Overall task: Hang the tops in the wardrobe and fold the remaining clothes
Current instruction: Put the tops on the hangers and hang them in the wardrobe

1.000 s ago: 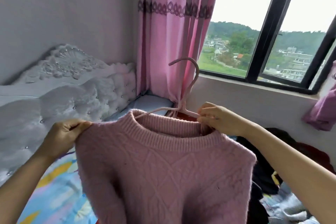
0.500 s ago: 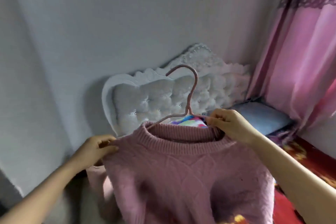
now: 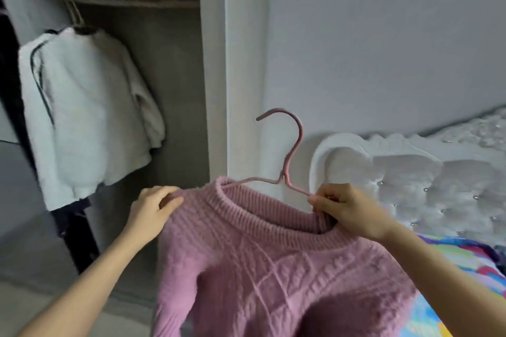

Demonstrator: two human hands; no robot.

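Both hands are up in the lower middle of the frame, and I have the pink sweater point(image 3: 273, 268) spread between them, its cable-knit front facing me and its body dropping out of the bottom edge. My left hand point(image 3: 153, 210) comes in from the lower left, forearm angled upward and wrist bent. Its fingers point(image 3: 167, 194) are curled over and the thumb is underneath, pinching the sweater's shoulder just beside the ribbed collar. My right hand point(image 3: 347, 210) reaches in from the lower right, back of the hand toward me. Its fingertips point(image 3: 325, 200) are bunched tight on the right arm of the pink hanger point(image 3: 287, 161), where it meets the collar. The hanger's arms run inside the neck opening, and its hook stands upright above the collar, curling toward the left.

The open wardrobe point(image 3: 210, 63) fills the left of the frame. A white top point(image 3: 87, 107) hangs from its rail point(image 3: 137, 3) at upper left, well apart from the sweater, with dark clothing point(image 3: 74, 216) below it. The white tufted headboard point(image 3: 410, 172) sits at right, with bright patterned bedding point(image 3: 460, 268) in the lower right corner.
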